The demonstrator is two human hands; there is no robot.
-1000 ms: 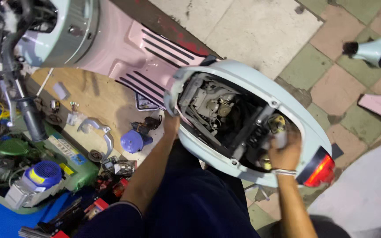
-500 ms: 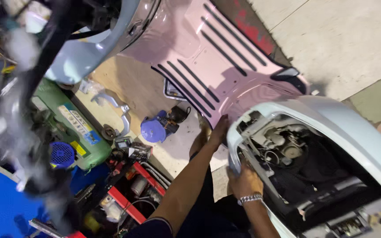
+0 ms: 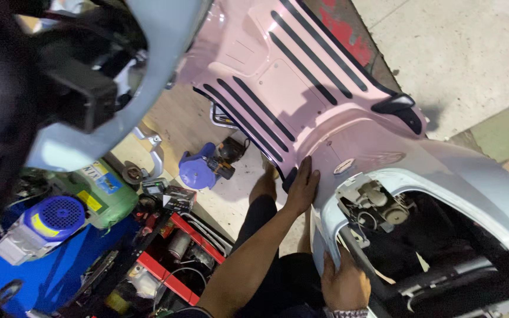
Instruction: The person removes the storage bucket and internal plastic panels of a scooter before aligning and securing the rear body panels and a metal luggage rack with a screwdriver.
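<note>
Head view shows your left hand [image 3: 303,187] pressed flat, fingers spread, holding nothing, on the glossy pink scooter body panel [image 3: 301,88] with black ribbed strips, filling the upper centre. At lower right, your right hand [image 3: 344,285] curls around the rim of the pale blue scooter shell [image 3: 460,171], open over dark inner parts.

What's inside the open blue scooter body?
Inside the blue body: a pale mechanism, black parts and cables. Deeper in is too dark to see. The right hand grips its edge; the left hand presses the pink panel.
</note>
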